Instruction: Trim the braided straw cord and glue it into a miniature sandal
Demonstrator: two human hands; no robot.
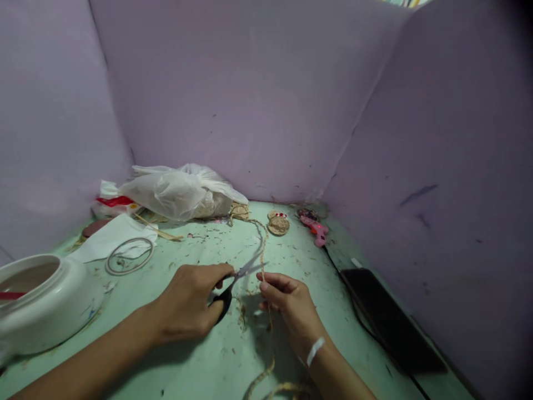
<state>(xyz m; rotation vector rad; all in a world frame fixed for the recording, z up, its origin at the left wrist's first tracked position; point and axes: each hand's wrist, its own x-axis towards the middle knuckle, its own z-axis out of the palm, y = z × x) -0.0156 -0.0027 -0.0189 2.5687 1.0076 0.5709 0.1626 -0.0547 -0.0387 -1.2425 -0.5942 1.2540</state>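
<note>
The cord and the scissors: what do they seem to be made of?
The cord, pinched in the right hand, looks like jute or a similar plant fibre: tan, rough, twisted, matt. The scissors in the left hand seem to have metal blades, grey with a dull shine, and black handles, probably plastic.

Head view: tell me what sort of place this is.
Probably a small craft corner: the left hand holds scissors to jute twine pinched by the right hand, with a pink glue gun behind.

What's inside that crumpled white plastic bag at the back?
Through the crumpled translucent white plastic bag a pale tan fibrous mass shows at its right end, near the tan jute twine. Its folds hide everything else.
</note>
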